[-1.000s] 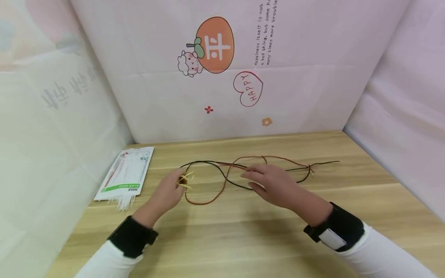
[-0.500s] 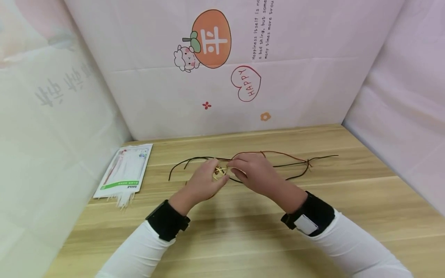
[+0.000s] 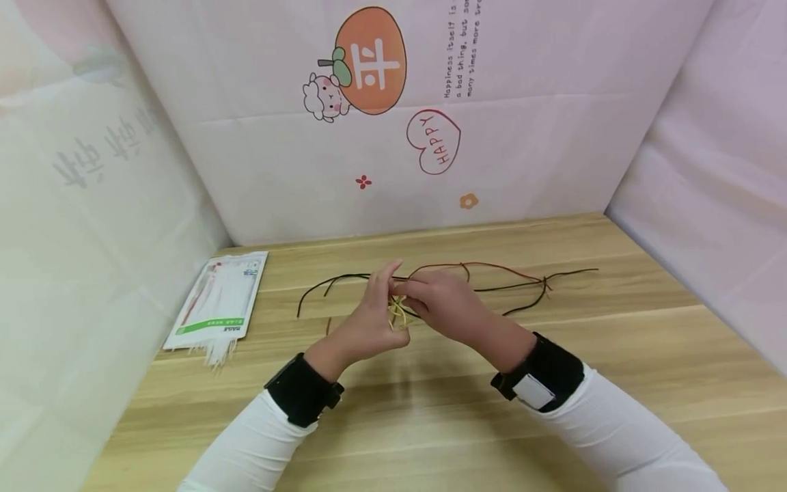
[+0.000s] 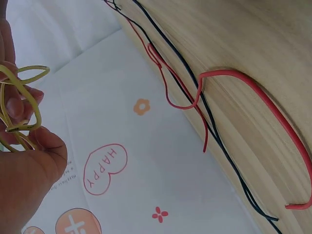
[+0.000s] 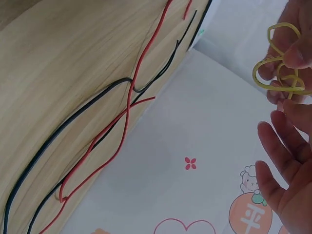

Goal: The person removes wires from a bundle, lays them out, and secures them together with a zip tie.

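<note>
In the head view my left hand (image 3: 363,324) and right hand (image 3: 445,307) meet over the middle of the table. Between them is a yellow wire (image 4: 31,97) bent into several loops, its coating marked with small black print. My left hand (image 4: 34,178) grips the loops near the thumb, with its index finger raised. The right hand (image 5: 287,170) pinches the wire at thumb and index, while its other fingers spread apart below. Red wire (image 3: 430,265) and black wire (image 3: 344,276) lie under and behind the hands, partly hidden by them.
A white packet (image 3: 218,297) with a green band lies at the left, thin white strips sticking out of its near end. Red and black wires cross near a knot-like meeting point toward the right. Printed white cloth (image 3: 277,171) encloses the wooden table (image 3: 553,410) behind and at both sides.
My left hand has moved right with the yellow wire to meet the right hand, which shifted slightly left. Both hands now hold the yellow wire, and the left index finger has lifted.
</note>
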`<state>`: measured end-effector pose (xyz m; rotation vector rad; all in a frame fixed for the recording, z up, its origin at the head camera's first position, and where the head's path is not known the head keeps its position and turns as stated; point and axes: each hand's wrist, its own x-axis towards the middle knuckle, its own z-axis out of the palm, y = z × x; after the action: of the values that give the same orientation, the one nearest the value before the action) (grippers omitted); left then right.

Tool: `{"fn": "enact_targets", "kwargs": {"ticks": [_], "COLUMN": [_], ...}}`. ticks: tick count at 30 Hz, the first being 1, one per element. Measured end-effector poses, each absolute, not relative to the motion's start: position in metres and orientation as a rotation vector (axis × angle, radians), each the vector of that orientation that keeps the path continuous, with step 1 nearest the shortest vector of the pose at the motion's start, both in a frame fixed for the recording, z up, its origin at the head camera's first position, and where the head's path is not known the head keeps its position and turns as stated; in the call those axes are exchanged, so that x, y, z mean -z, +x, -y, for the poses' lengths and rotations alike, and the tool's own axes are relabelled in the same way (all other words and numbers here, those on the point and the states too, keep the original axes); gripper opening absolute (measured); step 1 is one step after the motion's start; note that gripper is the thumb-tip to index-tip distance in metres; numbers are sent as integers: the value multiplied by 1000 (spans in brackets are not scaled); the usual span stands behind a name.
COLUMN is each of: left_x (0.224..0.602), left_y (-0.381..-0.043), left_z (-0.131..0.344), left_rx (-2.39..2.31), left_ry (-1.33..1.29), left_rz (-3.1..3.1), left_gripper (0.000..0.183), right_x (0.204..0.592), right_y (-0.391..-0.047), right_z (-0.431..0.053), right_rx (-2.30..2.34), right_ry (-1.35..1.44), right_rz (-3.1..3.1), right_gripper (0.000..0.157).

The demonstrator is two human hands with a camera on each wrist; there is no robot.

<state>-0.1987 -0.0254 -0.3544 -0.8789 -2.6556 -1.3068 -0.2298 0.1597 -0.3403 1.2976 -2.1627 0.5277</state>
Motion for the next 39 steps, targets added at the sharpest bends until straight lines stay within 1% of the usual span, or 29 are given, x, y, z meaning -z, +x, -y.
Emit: {"fn": "enact_targets", "kwargs": {"ticks": [2, 5, 8, 12, 14, 18, 20, 24, 28, 31, 33, 37, 39], "left_x": [354, 353, 352, 352, 352, 353, 355, 358, 359, 358, 359, 360, 359], "left_y": [-199, -199, -201, -203, -203, -202, -202, -204, -205, -205, -205, -204, -205], "left_z": [25, 25, 23, 19, 17, 13, 12, 14, 18, 20, 19, 17, 16], "left_rx": [1238, 1158, 1088, 1024, 1017, 1024, 1057, 1107, 1118, 1147, 1176, 1208, 1178], "left_ry": [-901, -906, -922, -943, -927, -842, -799, -772, -832, -873, -888, -891, -882], "left_rz": [2649, 2646, 2630, 2642, 2687, 2798, 2841, 2875, 2872, 2868, 2855, 2780, 2739], "left_gripper": [101, 96, 90, 87, 85, 83, 80, 73, 67, 63, 61, 59, 59], "right_x": [339, 337, 335, 335, 337, 342, 346, 358, 366, 370, 370, 366, 363], "right_y": [-230, -230, -231, -230, -229, -226, -227, -233, -235, -236, -236, -235, -234], "right_z": [-159, -158, -156, -153, -153, -154, -155, -162, -168, -170, -171, -170, -169], "right_rx": [-509, -509, -494, -354, -255, -85, -48, -115, -247, -300, -312, -320, -339], "right_ry": [1299, 1317, 1378, 1444, 1436, 1419, 1430, 1481, 1528, 1542, 1546, 1524, 1496], "right_rz": [2168, 2138, 2087, 2087, 2124, 2210, 2222, 2145, 2028, 1967, 1943, 1967, 2028], "right_gripper": [12, 8, 10, 7, 7, 2, 6, 9, 15, 4, 9, 6, 13]}}
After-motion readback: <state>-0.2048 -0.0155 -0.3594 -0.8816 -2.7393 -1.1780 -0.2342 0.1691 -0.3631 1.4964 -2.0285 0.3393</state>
